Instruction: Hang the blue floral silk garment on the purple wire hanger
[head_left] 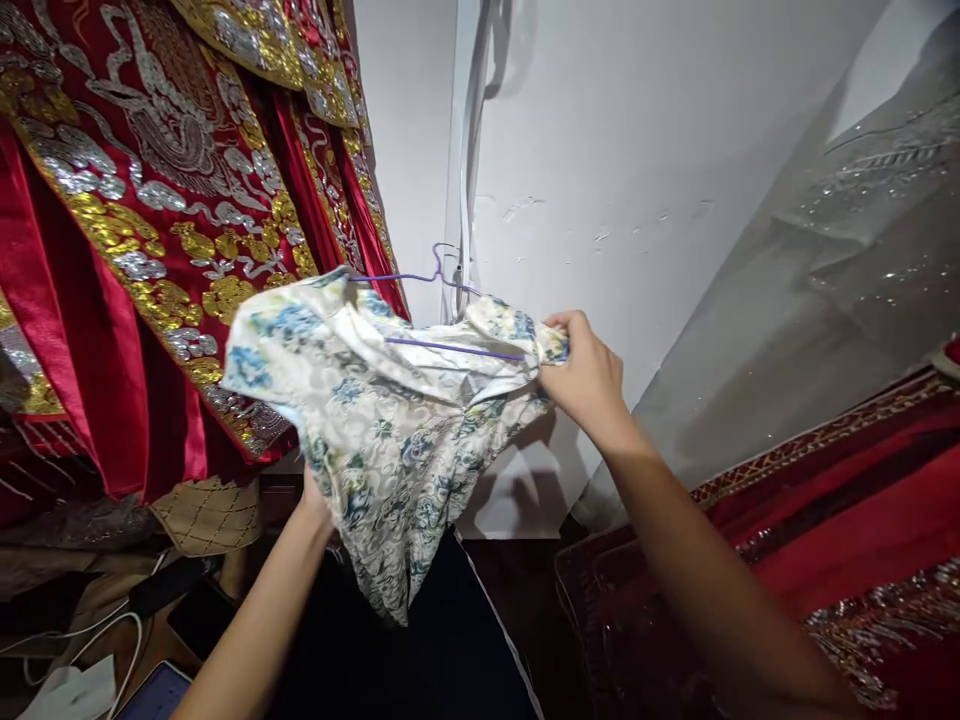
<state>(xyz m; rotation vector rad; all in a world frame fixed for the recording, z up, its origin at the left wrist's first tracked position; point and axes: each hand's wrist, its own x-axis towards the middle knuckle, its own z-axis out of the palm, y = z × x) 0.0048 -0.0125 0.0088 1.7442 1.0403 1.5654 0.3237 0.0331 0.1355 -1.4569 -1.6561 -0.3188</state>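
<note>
A cream garment with blue flower print (375, 420) hangs on a thin purple wire hanger (442, 348) in front of me, held up in the air. My right hand (581, 375) pinches the garment's right shoulder and the hanger's end. My left hand (315, 505) is under the garment's left side, mostly hidden by the cloth, and seems to grip it from beneath. The hanger's hook (442, 265) points up toward the white wall.
Red robes with gold and silver embroidery (150, 200) hang at the left. A grey sequined garment (847, 270) and red embroidered cloth (862, 520) fill the right. White wall (615, 150) behind. Cables, a phone and a white charger (71, 690) lie at lower left.
</note>
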